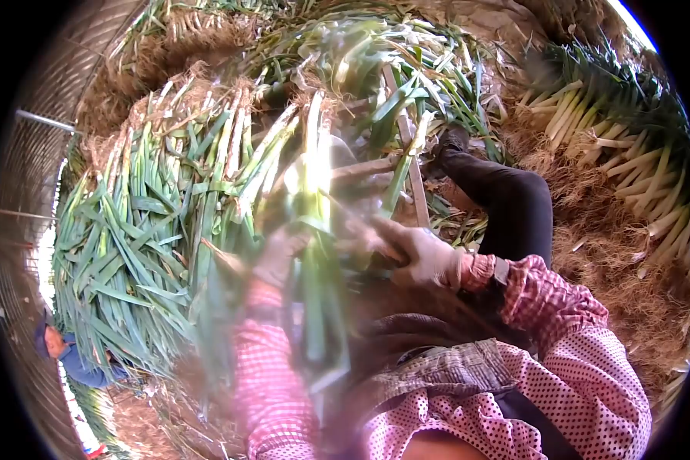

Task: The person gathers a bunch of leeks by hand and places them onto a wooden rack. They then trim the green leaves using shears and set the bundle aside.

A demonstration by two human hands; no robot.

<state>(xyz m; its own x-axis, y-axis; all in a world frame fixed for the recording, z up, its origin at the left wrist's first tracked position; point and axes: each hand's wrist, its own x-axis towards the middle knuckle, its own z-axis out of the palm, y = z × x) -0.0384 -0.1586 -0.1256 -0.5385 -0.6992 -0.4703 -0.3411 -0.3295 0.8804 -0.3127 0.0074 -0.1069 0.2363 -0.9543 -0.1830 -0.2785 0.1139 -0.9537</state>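
Note:
In the head view, a leek [314,149] stands roots-up in front of me, with its pale stalk lit by glare and green leaves hanging toward my lap. My left hand [278,257], in a light glove, is closed around its leafy part, smeared by motion. To the right of the leek is my right hand [425,254], also gloved. Its fingers are drawn together and point at the stalk. The fingertips blur, and what they pinch cannot be made out.
A large heap of leeks [138,222] lies on the left, roots away from me. More leeks [621,146] are stacked at right. A wooden frame [408,153] stands ahead, beside my outstretched leg [510,199]. Loose leaves [468,84] lie behind it. Another person [80,360] is at far left.

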